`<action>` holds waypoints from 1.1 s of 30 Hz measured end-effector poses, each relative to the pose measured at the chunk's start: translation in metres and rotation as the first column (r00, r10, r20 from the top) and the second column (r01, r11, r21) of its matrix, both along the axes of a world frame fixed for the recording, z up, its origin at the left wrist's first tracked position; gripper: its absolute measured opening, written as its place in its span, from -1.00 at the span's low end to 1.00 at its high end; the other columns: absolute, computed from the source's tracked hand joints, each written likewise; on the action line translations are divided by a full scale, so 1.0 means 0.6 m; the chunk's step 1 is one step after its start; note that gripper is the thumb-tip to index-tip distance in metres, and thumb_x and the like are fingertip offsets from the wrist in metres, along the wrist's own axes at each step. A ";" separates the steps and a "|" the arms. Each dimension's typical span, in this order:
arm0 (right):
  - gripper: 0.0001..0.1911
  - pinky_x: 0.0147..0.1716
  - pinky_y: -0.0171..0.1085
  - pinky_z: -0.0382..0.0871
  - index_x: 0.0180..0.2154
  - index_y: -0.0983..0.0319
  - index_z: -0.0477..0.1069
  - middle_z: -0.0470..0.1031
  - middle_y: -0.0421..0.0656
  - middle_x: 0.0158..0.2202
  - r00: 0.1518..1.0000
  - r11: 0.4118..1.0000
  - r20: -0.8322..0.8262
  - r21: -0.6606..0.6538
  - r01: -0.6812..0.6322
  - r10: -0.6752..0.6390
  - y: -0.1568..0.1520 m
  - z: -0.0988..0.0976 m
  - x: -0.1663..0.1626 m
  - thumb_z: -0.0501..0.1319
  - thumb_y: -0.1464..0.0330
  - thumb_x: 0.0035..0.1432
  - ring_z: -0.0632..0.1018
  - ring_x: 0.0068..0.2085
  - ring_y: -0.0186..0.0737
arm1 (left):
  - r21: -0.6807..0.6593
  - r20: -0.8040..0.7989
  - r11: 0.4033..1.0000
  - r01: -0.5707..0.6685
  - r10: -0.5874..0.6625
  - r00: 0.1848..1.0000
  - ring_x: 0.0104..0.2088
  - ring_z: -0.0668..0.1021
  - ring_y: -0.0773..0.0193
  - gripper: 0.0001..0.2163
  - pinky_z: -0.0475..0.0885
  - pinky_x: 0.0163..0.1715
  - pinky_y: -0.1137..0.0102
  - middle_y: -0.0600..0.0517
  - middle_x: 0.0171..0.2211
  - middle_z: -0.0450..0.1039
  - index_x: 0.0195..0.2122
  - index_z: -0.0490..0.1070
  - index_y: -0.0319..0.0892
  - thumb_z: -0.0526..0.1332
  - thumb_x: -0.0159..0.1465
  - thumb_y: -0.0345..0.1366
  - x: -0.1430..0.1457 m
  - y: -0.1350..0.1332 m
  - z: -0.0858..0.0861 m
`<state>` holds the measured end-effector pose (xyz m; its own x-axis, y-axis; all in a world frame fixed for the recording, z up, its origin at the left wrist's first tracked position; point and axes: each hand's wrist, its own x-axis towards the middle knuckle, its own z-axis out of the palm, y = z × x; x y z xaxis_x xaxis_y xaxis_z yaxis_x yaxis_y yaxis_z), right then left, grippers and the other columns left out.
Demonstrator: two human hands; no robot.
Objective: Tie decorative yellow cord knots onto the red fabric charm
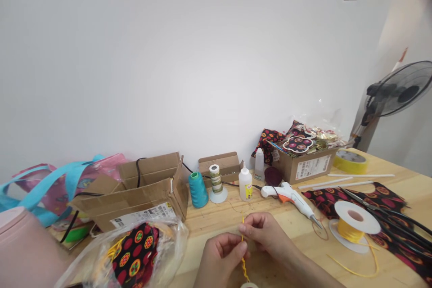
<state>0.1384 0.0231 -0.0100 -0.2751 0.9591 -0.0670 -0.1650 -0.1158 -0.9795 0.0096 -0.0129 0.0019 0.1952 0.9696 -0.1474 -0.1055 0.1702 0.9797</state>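
A knotted yellow cord (243, 266) runs upright between my two hands at the front of the table. My left hand (221, 258) pinches it with thumb and fingertips. Just above, my right hand (265, 231) grips the cord near its upper end, with a short tip poking up past the fingers. Below the hands the cord looks twisted or braided and leads to a pale round object (249, 285), mostly cut off by the frame's bottom edge. A spool of yellow cord (351, 230) stands to the right, its loose end curling on the wood.
Behind the hands stand a glue bottle (246, 184), a teal thread cone (198, 191) and a glue gun (290, 195). Scissors (381, 211) lie on patterned fabric (391, 195) at right. A plastic bag (175, 234) and cardboard box (145, 189) are left. A filled box (307, 166) sits behind.
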 end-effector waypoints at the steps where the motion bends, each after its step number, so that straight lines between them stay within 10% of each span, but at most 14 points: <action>1: -0.68 -0.77 -0.43 -0.16 -0.69 0.29 0.27 0.14 -0.38 -0.80 1.000 1.000 0.004 0.008 0.002 -0.002 0.001 -0.001 0.000 0.28 0.18 -0.30 0.07 -0.76 -0.55 | 0.000 -0.002 1.000 0.007 -0.007 1.000 -0.58 0.40 0.35 -0.81 0.23 -0.52 0.48 0.02 -0.63 0.43 -0.59 0.43 -0.30 0.25 -0.08 -0.24 0.000 0.000 -0.001; 33: -0.68 -0.73 -0.44 -0.01 -0.53 0.31 0.39 0.12 -0.33 -0.75 0.975 0.966 0.054 0.163 0.203 -0.214 0.000 0.021 0.009 0.17 0.15 -0.14 0.12 -0.70 -0.48 | -0.153 0.257 0.987 -0.040 0.079 0.963 -0.55 0.39 0.37 -0.83 0.25 -0.51 0.49 0.03 -0.61 0.39 -0.53 0.43 -0.30 0.20 0.00 -0.26 -0.008 0.000 -0.001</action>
<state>0.1436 0.0231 0.0027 -0.0682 0.9948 0.0757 -0.0993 0.0687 -0.9927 0.0051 -0.0127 0.0014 0.1882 0.9526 -0.2389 -0.3685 0.2940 0.8819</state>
